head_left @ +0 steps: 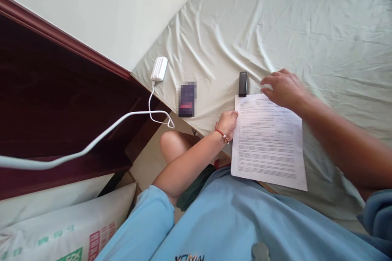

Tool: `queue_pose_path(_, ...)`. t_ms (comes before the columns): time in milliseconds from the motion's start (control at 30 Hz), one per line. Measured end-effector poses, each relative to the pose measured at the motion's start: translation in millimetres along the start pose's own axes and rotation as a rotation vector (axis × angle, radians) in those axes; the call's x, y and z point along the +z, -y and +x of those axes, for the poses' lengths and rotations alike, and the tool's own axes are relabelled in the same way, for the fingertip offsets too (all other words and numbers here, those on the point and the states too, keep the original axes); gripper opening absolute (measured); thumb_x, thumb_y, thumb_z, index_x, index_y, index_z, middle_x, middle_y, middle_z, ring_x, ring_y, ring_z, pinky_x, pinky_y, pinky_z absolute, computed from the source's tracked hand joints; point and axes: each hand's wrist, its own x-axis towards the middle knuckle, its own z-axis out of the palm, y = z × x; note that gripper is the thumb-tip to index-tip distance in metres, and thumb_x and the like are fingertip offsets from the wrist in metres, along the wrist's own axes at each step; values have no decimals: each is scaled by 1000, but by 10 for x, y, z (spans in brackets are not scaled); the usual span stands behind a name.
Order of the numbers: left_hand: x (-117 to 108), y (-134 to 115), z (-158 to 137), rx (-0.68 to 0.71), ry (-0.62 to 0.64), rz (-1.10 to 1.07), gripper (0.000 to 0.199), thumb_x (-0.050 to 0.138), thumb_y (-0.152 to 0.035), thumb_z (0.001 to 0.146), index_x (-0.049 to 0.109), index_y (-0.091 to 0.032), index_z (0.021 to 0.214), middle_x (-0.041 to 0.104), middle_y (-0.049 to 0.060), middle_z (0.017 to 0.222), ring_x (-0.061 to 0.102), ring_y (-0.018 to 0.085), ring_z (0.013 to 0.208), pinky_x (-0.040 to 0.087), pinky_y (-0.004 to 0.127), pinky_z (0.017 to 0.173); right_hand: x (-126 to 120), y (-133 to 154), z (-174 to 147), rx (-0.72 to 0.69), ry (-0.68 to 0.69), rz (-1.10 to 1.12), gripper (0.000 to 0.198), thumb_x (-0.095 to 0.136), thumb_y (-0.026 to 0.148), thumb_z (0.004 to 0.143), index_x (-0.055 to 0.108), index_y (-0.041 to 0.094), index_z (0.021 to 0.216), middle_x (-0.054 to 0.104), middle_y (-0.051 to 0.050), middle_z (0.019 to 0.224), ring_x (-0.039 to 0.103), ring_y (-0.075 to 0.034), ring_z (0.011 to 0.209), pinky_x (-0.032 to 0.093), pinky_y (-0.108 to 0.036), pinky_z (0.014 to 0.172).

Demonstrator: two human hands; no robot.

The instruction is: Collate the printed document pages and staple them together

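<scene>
1. Paper lies right of the left hand, bodyward of the right hand.
2. Left hand: fingers closed on the paper's left edge.
3. Right hand: half open, apparently empty, right of the black device.
4. Handling: probably light, flexible, easily creased; hold by side edges.

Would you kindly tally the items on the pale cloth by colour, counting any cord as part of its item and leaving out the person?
White: 2 (corded block, printed document)
Dark: 2 (stapler-like object, blurred phone-like item)
Total: 4
</scene>
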Motion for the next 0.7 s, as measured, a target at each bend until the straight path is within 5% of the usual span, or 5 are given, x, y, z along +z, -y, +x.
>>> queue_pose_path(100,16,-21,-34,-2,17,31,22,67,-18,86,64,-19,65,65,3,61,64,19,65,46,30,66,9,239,-134,-222,-107,61,45,48,24,108,76,30,142,72,-7,152,55,-38,152,37,-66,127)
queue_pose_path(267,42,-54,-56,9,7,30,24,61,-15,90,66,-18,67,66,3,62,66,19,68,47,30,69,120,375,-201,-361,-31,33,60,45,5,101,75,37,143,74,1,150,51,-33,159,17,-72,137)
queue_pose_path(433,30,-32,-32,0,-3,30,22,66,-14,89,67,-19,68,65,2,62,64,20,67,48,30,71,236,394,-251,-338,4,3,68,42,0,96,72,27,150,70,-7,156,57,-33,152,18,-76,135)
queue_pose_path(700,27,44,3,44,-49,66,20,69,-18,88,68,-19,68,63,1,62,60,18,66,48,29,72,271,396,-284,-299,-70,40,59,42,12,105,70,35,152,71,-2,155,58,-31,150,24,-70,133)
